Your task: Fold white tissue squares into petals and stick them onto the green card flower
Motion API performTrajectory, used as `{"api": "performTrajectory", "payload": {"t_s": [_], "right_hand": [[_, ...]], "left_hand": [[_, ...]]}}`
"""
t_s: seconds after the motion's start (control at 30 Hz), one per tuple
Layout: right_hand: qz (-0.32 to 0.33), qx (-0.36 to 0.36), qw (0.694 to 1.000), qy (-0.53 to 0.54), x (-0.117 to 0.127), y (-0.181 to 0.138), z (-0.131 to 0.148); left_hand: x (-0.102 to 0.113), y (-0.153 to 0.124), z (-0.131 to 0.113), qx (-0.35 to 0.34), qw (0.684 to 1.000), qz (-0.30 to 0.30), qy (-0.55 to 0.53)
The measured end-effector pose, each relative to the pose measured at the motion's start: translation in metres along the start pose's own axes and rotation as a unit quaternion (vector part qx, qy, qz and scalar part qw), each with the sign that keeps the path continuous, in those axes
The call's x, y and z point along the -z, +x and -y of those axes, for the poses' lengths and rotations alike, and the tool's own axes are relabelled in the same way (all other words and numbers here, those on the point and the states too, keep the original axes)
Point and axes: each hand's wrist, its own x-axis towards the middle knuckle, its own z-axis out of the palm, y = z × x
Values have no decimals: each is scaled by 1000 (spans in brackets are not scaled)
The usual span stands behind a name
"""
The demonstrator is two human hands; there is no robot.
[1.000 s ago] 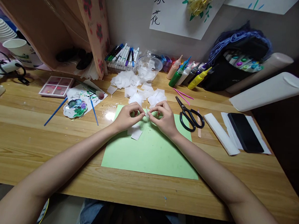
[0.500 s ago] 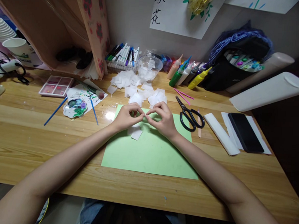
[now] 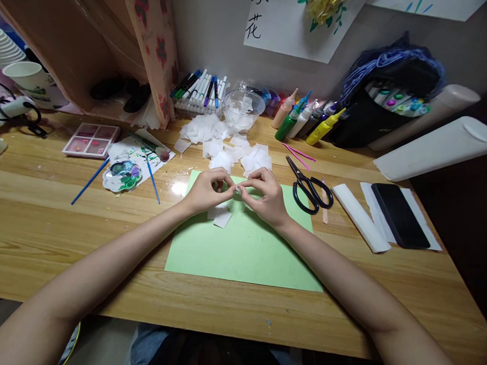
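Above a sheet of green paper [image 3: 240, 253], my left hand [image 3: 211, 190] and my right hand [image 3: 265, 195] meet at the fingertips. Both pinch a small crumpled piece of white paper [image 3: 237, 189] between thumb and index finger, and much of it is hidden by the fingers. Just below my left hand, a few white paper squares [image 3: 222, 218] lie on the green sheet. Beyond the hands is a loose pile of white paper squares [image 3: 203, 128], with more of them inside a clear plastic bowl [image 3: 244, 110].
Black-handled scissors [image 3: 308, 188] overlap the sheet's right edge, near a wooden stick [image 3: 324, 206]. A white paper strip [image 3: 361, 218] and a black phone [image 3: 400, 215] lie farther right. Paint bottles [image 3: 289, 122] stand behind. Brushes and a paint palette [image 3: 122, 176] are at left.
My right thumb and fingertips have shifted slightly, and more of the white paper piece shows between the two hands. My left hand stays nearly still.
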Motion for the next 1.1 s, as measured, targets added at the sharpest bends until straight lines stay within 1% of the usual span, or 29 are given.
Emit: {"api": "performTrajectory", "payload": {"t_s": [0.13,0.27,0.43,0.53,0.6,0.7,0.77,0.83,0.87,0.9,0.93,0.97,1.0,1.03,1.07,1.1], "right_hand": [[-25,-69,997,30,1,2,-2],[-62,-149,985,67,1,3,-9],[-96,-213,968,89,1,4,-14],[-112,-246,959,90,1,6,-19],[-117,-261,955,74,2,8,-25],[-120,-269,955,26,3,10,-34],[-145,-260,955,-15,6,11,-36],[-176,-224,957,-49,8,10,-32],[-169,-191,966,-52,9,10,-28],[-135,-148,979,-40,10,9,-22],[-69,-94,993,-15,11,8,-16],[19,-31,999,18,10,7,-10],[93,18,995,36,9,6,-4],[148,57,987,39,8,4,1],[182,89,979,29,5,2,5],[201,110,973,12,3,0,7]], "left_hand": [[1,1,-2,13,1000,-9,6],[2,2,-2,35,999,-32,10],[2,2,-2,46,998,-51,14],[2,2,0,64,995,-68,22],[2,2,3,83,991,-93,38],[2,3,7,106,980,-150,80],[3,3,9,118,971,-176,110],[3,3,10,131,966,-186,120],[3,3,11,138,965,-192,115],[2,3,12,144,964,-199,103],[2,3,12,150,962,-210,88],[2,2,13,153,960,-222,75],[2,2,13,155,958,-233,65],[2,2,14,155,956,-241,59],[2,2,14,154,955,-246,54],[1,2,14,152,955,-249,51]]}}
